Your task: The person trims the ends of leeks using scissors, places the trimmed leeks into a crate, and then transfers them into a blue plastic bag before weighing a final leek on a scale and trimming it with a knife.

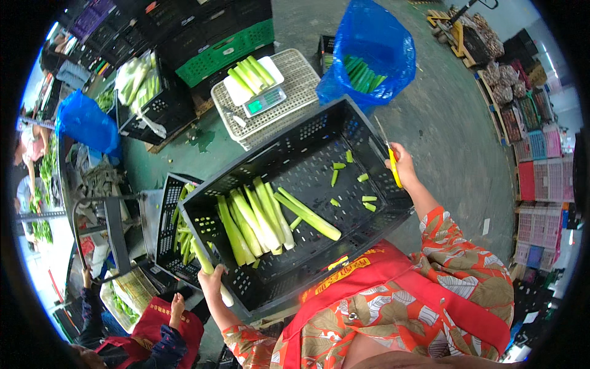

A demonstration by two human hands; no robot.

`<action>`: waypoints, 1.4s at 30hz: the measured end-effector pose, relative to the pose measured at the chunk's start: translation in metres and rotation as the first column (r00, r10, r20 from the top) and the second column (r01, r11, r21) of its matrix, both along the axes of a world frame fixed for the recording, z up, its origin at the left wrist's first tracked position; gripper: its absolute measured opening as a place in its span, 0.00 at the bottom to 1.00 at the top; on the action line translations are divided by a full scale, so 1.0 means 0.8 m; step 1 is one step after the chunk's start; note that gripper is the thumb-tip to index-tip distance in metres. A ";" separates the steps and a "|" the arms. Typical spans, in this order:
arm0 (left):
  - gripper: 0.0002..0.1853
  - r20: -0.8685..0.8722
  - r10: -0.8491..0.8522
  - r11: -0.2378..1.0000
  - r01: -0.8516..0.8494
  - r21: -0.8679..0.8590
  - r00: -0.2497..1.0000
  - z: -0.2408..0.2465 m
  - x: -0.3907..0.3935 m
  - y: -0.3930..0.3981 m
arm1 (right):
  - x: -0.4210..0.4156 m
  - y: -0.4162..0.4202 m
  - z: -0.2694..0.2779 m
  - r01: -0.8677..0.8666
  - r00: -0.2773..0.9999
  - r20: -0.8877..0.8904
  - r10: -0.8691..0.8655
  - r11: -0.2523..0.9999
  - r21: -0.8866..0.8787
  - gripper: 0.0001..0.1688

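Observation:
A large black plastic crate (pixel 295 184) sits tilted before me, with a hand at each end. My left hand (pixel 213 280) grips a pale green leek stalk (pixel 203 258) beside the crate's left end. My right hand (pixel 404 165) is closed on a yellow-handled knife (pixel 393 167) at the right end, its thin blade pointing away from me. Inside the crate, several trimmed leek stalks (pixel 256 221) lie side by side on the left. Another stalk (pixel 308 214) lies aslant near the middle. Short green offcuts (pixel 339 166) are scattered over the right part of the floor.
Beyond the crate, a digital scale (pixel 265 101) bearing leek stalks stands on an upturned pale plastic basket (pixel 295 64). An open blue plastic bag (pixel 378 41) holds green pieces. At left stand a smaller black crate (pixel 168 221) and a co-worker in a red apron (pixel 161 318).

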State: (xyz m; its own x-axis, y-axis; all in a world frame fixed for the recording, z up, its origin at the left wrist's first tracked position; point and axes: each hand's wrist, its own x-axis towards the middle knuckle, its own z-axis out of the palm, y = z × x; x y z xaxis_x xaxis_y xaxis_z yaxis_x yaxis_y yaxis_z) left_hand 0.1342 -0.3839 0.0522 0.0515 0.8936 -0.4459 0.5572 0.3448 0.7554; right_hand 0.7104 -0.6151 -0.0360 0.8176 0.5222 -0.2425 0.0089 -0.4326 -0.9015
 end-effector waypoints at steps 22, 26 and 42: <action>0.14 -0.058 -0.610 0.786 0.595 -0.171 0.790 -0.198 0.794 -0.246 | 0.540 -0.643 -0.099 0.521 0.850 0.246 -0.467 0.814 -0.256 0.30; 0.15 0.024 -0.660 0.746 0.658 -0.103 0.751 -0.204 0.943 -0.255 | 0.680 -0.672 -0.029 0.502 0.844 0.247 -0.477 0.864 -0.048 0.28; 0.11 0.272 -0.282 0.944 0.317 -0.094 0.920 -0.274 1.307 -0.156 | 1.243 -0.305 -0.021 0.278 0.885 0.453 -0.109 0.903 -0.326 0.34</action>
State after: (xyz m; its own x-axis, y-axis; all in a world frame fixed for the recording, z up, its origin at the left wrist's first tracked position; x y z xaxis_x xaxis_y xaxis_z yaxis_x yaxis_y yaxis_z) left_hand 1.1801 -0.5086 -0.1673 0.4336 0.7517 -0.4970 0.4478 0.2989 0.8427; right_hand 1.7048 -0.8590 -0.0525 0.9594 0.2822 -0.0015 0.2242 -0.7656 -0.6029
